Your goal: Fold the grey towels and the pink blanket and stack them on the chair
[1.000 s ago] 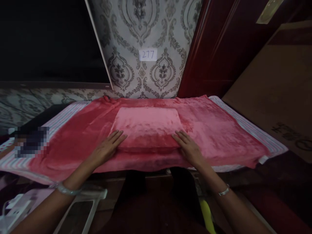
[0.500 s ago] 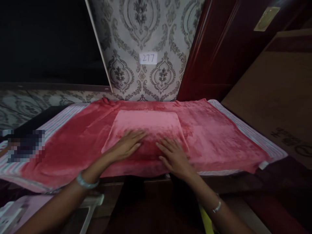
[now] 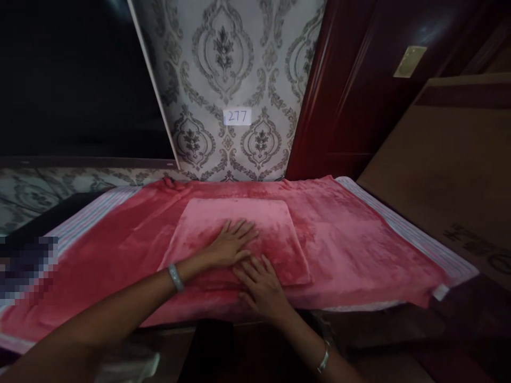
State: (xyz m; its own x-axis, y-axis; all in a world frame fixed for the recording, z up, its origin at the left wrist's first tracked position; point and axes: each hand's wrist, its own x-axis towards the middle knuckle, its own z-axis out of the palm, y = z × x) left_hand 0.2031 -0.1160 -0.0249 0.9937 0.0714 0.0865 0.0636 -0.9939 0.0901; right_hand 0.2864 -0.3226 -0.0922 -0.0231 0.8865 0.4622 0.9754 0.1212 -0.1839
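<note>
A folded pink plush blanket [image 3: 271, 229], roughly rectangular, lies flat on a larger spread of the same pink-red plush cloth [image 3: 351, 250]. My left hand [image 3: 233, 243] rests palm down on the middle of the folded blanket, fingers spread. Just nearer to me, my right hand [image 3: 261, 284] lies flat by the blanket's front edge, its fingertips close to or touching the left hand. Neither hand grips anything. The folded blanket's front left part is partly hidden by my left forearm.
Beneath the cloth, a striped cover [image 3: 399, 229] shows at both ends. A large cardboard box [image 3: 443, 159] stands on the right beside a dark red door [image 3: 347, 90]. A black television screen [image 3: 75, 80] is at the left. A card marked 277 [image 3: 237, 116] is on the patterned wall.
My hands have come together: the left has slid right across the folded blanket, the right has moved left and nearer to me. The camera has tilted up slightly.
</note>
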